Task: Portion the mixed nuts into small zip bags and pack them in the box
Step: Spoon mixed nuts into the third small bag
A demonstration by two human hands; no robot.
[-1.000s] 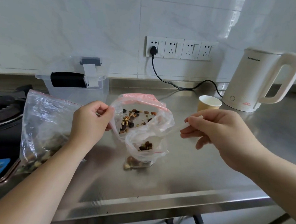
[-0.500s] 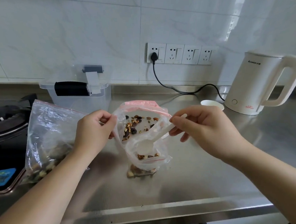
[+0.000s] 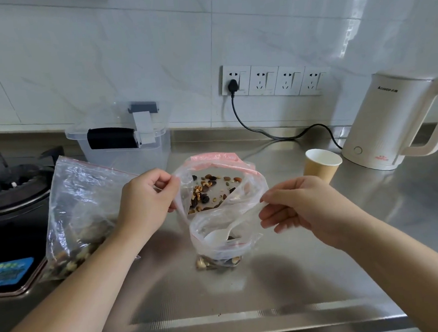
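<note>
A small clear zip bag (image 3: 224, 243) stands on the steel counter with nuts at its bottom. My left hand (image 3: 145, 204) pinches its rim and holds it open. My right hand (image 3: 298, 207) pinches the handle of a white plastic spoon (image 3: 222, 233), whose bowl is down inside the small bag. Just behind stands a larger bag with a red zip strip (image 3: 214, 181), mixed nuts showing inside. Another large clear bag of nuts (image 3: 78, 214) lies to the left. A clear plastic box (image 3: 126, 146) with a black handle stands at the back.
A paper cup (image 3: 321, 166) stands right of the bags. A white electric kettle (image 3: 396, 125) sits at the far right, its black cord (image 3: 275, 133) running to the wall sockets. A gas stove (image 3: 10, 206) borders the counter on the left.
My right hand has moved the spoon lower, so its bowl now sits deep in the small bag. The camera has shifted, and the paper cup shows fully again.
</note>
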